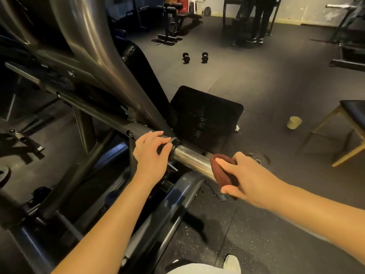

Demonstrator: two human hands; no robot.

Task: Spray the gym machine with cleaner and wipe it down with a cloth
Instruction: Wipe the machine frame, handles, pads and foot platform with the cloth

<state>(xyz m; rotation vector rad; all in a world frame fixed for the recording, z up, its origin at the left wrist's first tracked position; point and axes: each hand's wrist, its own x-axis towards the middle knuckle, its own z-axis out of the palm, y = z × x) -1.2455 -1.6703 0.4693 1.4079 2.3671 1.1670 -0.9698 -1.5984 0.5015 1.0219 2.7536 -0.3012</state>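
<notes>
A large dark steel gym machine (85, 62) fills the left half of the view. A chrome weight peg (190, 158) sticks out of its frame toward me. My right hand (247, 176) grips a brown cloth (222, 172) wrapped over the near end of that peg. My left hand (153, 153) rests on the black frame tube just behind the peg's collar, fingers lightly curved over it. No spray bottle is in view.
A black ribbed footplate (205, 115) stands behind the peg. Two dumbbells (194, 57) lie on the rubber floor further back. A pale cup (294, 122) sits beside a wooden-legged bench (349, 127) at right. A person's legs (258, 22) stand by a far rack.
</notes>
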